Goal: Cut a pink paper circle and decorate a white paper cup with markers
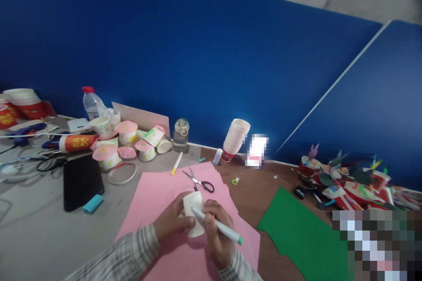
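While left hand (173,219) is gripping paper cup (197,225), right hand (217,240) is holding green-ended marker (229,231), scissors (196,181) lying beyond grip.

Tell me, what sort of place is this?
Probably a craft workspace: scissors lie on pink paper, decorated paper cups are grouped at the picture's left, and the right hand holds a marker against a white cup.

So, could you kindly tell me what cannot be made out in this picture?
Head view: far side of the white paper cup, turned away.
Head view: any mark at the tip of the green-ended marker, too small.
Head view: whatever lies at lower right, hidden by pixelation.
Head view: lower part of green sheet, cut by bottom edge.
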### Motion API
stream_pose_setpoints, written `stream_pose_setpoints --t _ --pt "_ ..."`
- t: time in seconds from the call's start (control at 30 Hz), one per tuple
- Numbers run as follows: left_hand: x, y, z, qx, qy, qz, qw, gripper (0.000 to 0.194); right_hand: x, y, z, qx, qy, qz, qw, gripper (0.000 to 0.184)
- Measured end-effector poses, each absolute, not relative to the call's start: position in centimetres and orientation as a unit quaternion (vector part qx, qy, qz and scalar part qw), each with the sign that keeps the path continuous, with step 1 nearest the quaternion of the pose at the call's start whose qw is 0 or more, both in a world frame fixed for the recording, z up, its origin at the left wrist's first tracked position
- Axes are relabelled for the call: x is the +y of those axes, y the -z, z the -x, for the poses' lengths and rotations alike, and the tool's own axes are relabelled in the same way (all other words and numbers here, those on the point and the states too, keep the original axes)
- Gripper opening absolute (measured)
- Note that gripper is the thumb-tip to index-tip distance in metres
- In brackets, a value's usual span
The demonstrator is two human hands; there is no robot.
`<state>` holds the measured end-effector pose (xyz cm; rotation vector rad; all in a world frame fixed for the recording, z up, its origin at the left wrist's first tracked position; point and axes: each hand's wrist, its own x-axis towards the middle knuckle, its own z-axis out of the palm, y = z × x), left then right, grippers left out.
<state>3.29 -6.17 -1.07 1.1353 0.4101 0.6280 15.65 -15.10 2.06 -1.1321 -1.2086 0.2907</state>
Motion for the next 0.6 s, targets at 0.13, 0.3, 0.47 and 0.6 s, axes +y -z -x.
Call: stream_pose_setpoints --t 0.13,0.3,0.47,0.6 --pt "-6.3 1.2 -3.4 0.206 -0.296 -0.532 0.766 0.063 -15.0 -2.4 -15.6 -0.563 -0.094 0.506 0.646 0.015" --pt "-6.3 1.2 -3.4 0.201 -0.296 -0.523 0.773 0.063 -15.0 -2.5 -15.7 -0.56 -0.088 0.519 0.64 0.016" --pt "-6.3 1.1 -3.3 0.206 -0.299 -0.507 0.782 0.064 -14.8 -2.0 -16.2 -0.499 -0.122 0.543 0.664 0.016" --pt "-6.3 0.9 -3.3 0.202 -0.302 -0.489 0.793 0.063 -14.4 -1.5 -16.4 -0.438 -0.155 0.559 0.686 0.021"
